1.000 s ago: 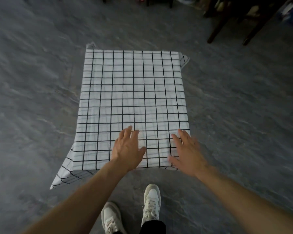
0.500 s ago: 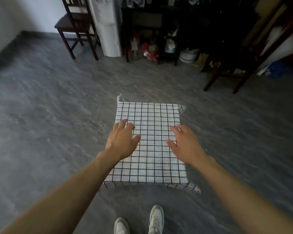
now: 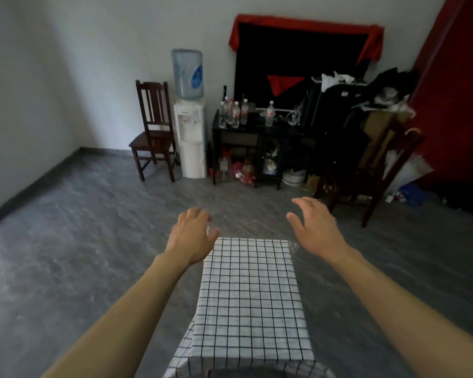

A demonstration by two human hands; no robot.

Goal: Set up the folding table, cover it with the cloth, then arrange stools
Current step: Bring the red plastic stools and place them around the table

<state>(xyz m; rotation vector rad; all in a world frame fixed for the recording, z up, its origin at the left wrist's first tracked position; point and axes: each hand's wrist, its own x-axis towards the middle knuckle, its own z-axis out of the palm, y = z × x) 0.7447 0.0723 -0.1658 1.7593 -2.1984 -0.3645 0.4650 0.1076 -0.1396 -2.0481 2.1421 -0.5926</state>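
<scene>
A white cloth with a black grid (image 3: 250, 296) covers the small folding table in front of me, its corners hanging over the edges; the table itself is hidden under it. My left hand (image 3: 193, 234) hovers at the cloth's far left corner, fingers loosely curled, holding nothing. My right hand (image 3: 316, 226) is spread open beyond the far right corner, off the cloth. No stool shows in this view.
A dark wooden chair (image 3: 153, 132) and a white water dispenser (image 3: 190, 137) stand at the far wall. A black cabinet (image 3: 257, 137) with bottles sits beside them, and another dark chair (image 3: 372, 173) at right. Grey floor (image 3: 79, 255) lies around the table.
My view has tilted up from the tabletop to the room. Both hands have lifted off the cloth and moved out past its far corners.
</scene>
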